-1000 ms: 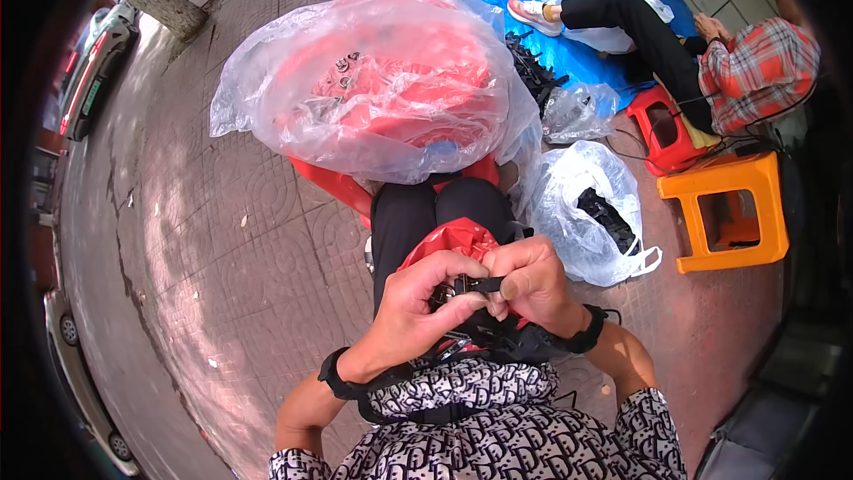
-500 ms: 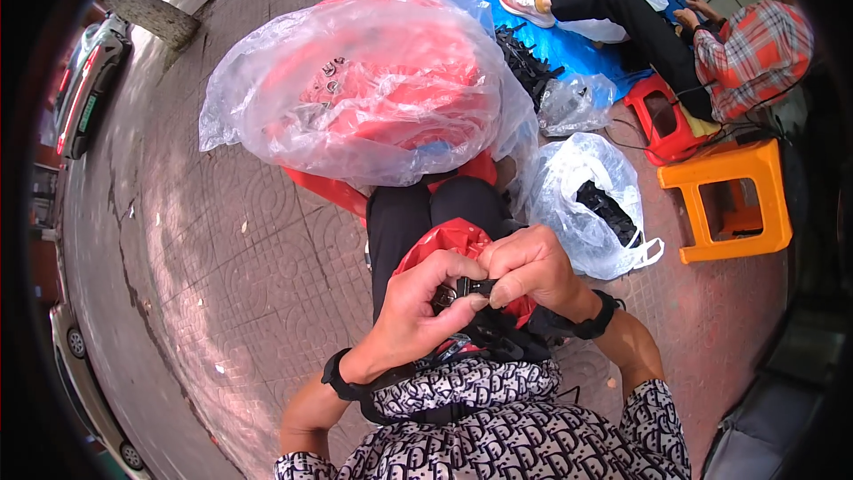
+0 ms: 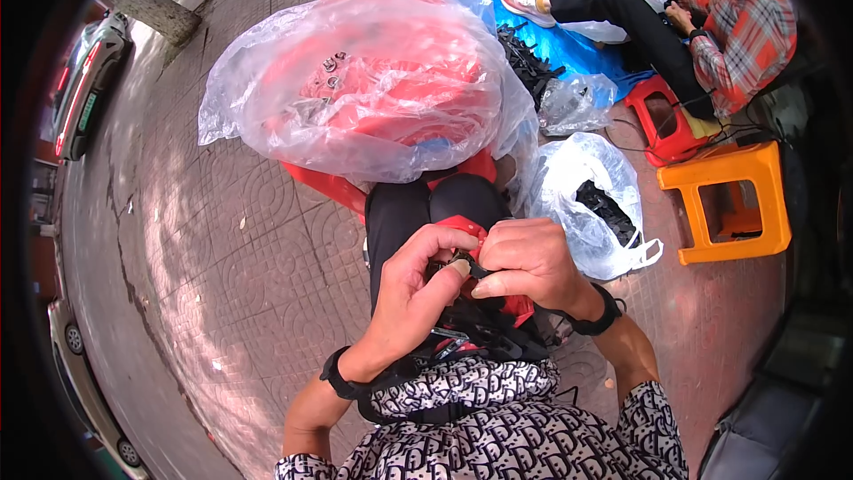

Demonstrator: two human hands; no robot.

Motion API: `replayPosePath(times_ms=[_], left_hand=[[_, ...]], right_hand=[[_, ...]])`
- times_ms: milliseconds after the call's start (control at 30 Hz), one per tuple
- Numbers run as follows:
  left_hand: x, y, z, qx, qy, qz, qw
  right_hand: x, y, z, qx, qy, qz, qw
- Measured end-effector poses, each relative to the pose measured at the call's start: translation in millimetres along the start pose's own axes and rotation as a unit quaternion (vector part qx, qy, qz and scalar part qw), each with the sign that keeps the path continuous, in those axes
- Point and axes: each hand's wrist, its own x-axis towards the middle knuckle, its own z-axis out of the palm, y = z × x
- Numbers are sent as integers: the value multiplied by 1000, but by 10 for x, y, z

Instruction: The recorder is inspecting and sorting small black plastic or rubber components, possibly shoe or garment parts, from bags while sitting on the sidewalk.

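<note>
The left hand (image 3: 418, 289) and right hand (image 3: 529, 267) were closed together, fingertips pinching a small black part (image 3: 462, 268) over the lap. Just beneath it lay a red plastic-lined basin (image 3: 511, 304); beyond it stood the big red tub in a clear bag (image 3: 373, 80). Held so narrowly, the part could probably slip past the basin onto the paving.
</note>
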Motion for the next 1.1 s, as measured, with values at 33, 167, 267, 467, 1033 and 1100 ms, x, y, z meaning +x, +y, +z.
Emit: replayPosePath(times_ms=[33, 167, 267, 467, 1033, 1100], left_hand=[[-10, 0, 15, -24, 17, -16, 999], [-16, 68, 12, 134, 11, 14, 991], [64, 68, -58, 269, -16, 90, 959], [107, 85, -36, 106, -56, -29, 992], [97, 72, -11, 35, -78, -64, 994], [101, 80, -6, 8, -78, -91, 993]], right_hand=[[-3, -6, -8, 1, 0, -1, 1000], [-68, 1, -35, 13, -11, 26, 1000], [-112, 52, -27, 12, 3, 18, 1000], [-111, 4, -93, 4, -6, 35, 999], [-133, 2, -146, 108, -36, 96, 989], [-136, 7, -161, 127, -44, 105, 985]])
